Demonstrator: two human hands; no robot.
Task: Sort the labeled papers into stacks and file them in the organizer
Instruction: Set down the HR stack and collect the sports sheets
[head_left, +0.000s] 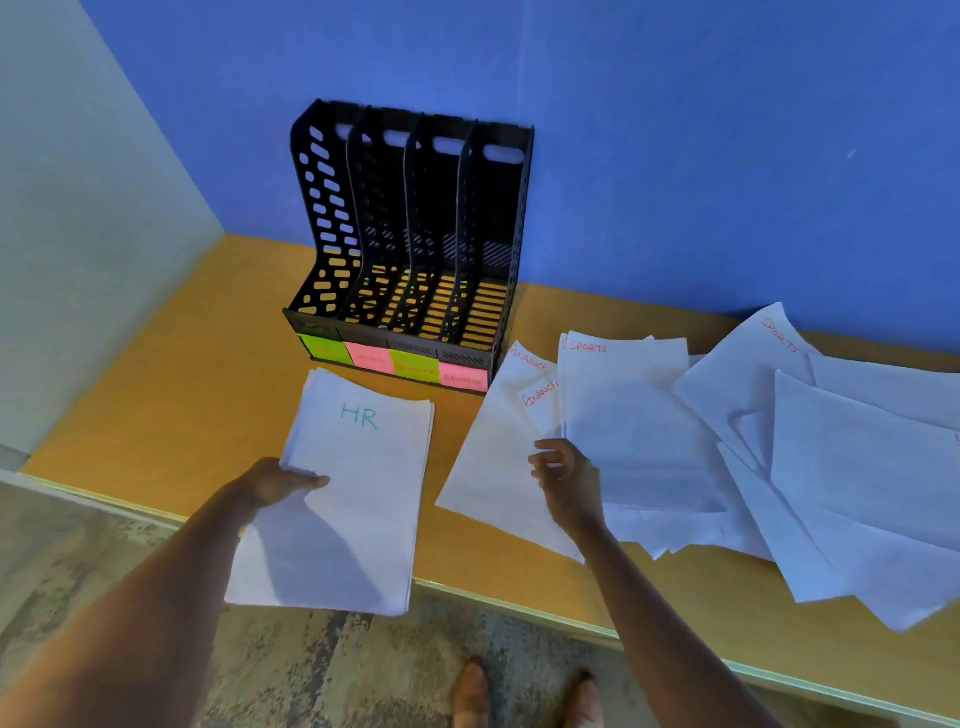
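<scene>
Our left hand (280, 483) grips the edge of the HR stack (343, 493), thumb on top, keeping it squared just in front of the empty organizer (410, 234) whose slots carry colored labels. Our right hand (566, 478) rests loosely curled on the SPORTS sheets (634, 415), seemingly gathering them from the FINANCE papers (498, 467) into a pile; whether it pinches one, we cannot tell.

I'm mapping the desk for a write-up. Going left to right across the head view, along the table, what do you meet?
Left hand → HR stack → FINANCE sheets → right hand → SPORTS stack → loose pile of papers. The black organizer stands behind, above the HR stack.
</scene>
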